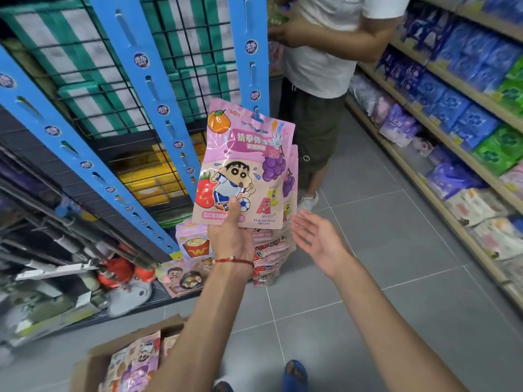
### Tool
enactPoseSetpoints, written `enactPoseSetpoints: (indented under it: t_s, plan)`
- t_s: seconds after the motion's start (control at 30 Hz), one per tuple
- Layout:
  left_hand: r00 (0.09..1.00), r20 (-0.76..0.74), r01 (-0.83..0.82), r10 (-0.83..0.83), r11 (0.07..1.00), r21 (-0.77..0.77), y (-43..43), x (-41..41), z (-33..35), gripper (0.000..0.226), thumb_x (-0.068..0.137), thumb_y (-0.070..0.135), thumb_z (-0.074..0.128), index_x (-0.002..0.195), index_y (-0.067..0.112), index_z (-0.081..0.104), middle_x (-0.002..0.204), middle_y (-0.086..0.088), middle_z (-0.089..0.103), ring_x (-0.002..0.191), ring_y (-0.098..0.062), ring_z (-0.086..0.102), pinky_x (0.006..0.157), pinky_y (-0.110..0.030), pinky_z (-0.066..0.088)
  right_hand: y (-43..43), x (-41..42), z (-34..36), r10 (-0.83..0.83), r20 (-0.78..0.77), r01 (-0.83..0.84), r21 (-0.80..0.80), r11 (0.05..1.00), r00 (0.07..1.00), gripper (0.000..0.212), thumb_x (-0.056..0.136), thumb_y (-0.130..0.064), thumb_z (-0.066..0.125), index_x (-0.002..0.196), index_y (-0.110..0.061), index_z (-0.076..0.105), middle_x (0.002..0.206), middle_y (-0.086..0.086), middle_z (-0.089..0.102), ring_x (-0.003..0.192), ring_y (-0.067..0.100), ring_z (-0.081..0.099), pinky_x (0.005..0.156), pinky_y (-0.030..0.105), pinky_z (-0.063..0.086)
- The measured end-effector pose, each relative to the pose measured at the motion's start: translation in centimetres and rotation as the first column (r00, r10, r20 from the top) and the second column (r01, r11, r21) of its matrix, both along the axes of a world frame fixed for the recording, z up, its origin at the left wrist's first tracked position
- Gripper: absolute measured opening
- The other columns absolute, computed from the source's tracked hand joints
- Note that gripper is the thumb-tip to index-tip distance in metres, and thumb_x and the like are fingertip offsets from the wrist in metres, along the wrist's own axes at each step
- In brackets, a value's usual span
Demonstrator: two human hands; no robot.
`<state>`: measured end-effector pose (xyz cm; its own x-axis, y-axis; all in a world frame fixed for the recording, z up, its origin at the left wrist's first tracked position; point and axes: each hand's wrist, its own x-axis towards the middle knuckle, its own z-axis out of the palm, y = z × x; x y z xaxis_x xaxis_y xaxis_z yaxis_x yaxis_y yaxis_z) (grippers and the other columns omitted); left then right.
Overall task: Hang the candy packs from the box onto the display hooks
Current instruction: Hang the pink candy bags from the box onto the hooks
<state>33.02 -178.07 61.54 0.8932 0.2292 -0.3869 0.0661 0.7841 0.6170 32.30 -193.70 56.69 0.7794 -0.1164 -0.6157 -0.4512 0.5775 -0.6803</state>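
While gripping the candy packs by the bottom edge, thumb pressed on the front, holds them upright in the left hand, a red cord round its wrist. Shows a small stack, at least two pink packs one behind the other, with a cartoon boy and fruit printed on the front one. Has their top edge up at a display hook on the right-hand blue strip; cannot tell whether the hang hole sits over it. Shows the right hand loose and straight-fingered, grasping nothing, just beside the stack's lower right corner without touching. Finds hung packs lower on the same strip, behind the left wrist. Has the cardboard box open on the grey floor at lower left, with spare packs lying inside. Faces another person in a white shirt farther along the aisle, beside shelves of blue, purple and green packets.
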Motion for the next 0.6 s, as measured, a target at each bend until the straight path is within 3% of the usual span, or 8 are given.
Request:
enactPoseSetpoints:
  t_s: [0.2,0.33,0.4,0.47,0.6]
  plan:
    - [0.992,-0.125,-0.003,0.009,0.999,0.055,0.0,-0.1,-1.6,0.024,0.098,0.008,0.063,0.122,0.010,0.064,0.110,-0.013,0.076,0.094,-0.024,0.077,0.070,-0.045,0.064,0.3,-0.6,0.0,0.015,0.024,-0.014,-0.042,0.999,1.000,0.022,0.100,-0.020,0.060,0.122,-0.015,0.062,0.109,0.002,0.075,0.100,0.017,0.070,0.083,0.031,0.054]
    - [0.968,-0.249,0.031,0.008,0.988,0.152,-0.4,-0.2,-3.1,0.033,0.092,0.015,0.074,0.123,0.008,0.066,0.118,-0.014,0.074,0.100,-0.023,0.075,0.071,-0.033,0.064,0.4,-1.5,0.0,0.033,0.054,-0.026,-0.119,0.993,0.998,0.015,0.102,-0.018,0.057,0.114,-0.018,0.065,0.106,0.001,0.076,0.100,0.017,0.072,0.085,0.031,0.055]
    - [0.966,-0.255,0.080,-0.033,0.981,0.175,-0.6,-0.4,-3.8,0.044,0.089,0.011,0.076,0.130,0.001,0.062,0.124,-0.019,0.070,0.101,-0.021,0.073,0.085,-0.034,0.062,0.8,-2.0,-0.1,0.052,0.075,-0.040,-0.155,0.987,0.996,0.014,0.103,-0.017,0.056,0.111,-0.020,0.066,0.101,-0.001,0.076,0.097,0.017,0.072,0.087,0.031,0.055]
    - [0.963,-0.259,0.121,-0.079,0.981,0.151,-0.4,-0.9,-4.5,0.036,0.091,-0.004,0.068,0.126,0.003,0.061,0.120,-0.022,0.070,0.103,-0.023,0.071,0.102,-0.039,0.055,1.7,-2.6,-0.2,0.093,0.091,-0.075,-0.185,0.980,0.992,0.014,0.102,-0.016,0.056,0.107,-0.021,0.068,0.096,-0.002,0.077,0.092,0.016,0.071,0.091,0.032,0.055]
    - [0.953,-0.288,0.135,-0.095,0.983,0.125,2.0,-4.0,-5.4,0.034,0.096,-0.008,0.055,0.121,0.015,0.054,0.105,-0.004,0.071,0.105,-0.019,0.070,0.106,-0.037,0.050,5.2,-4.4,-0.9,0.221,0.112,-0.192,-0.226,0.955,0.969,0.015,0.102,-0.015,0.056,0.105,-0.022,0.069,0.090,-0.004,0.078,0.085,0.013,0.071,0.081,0.027,0.055]
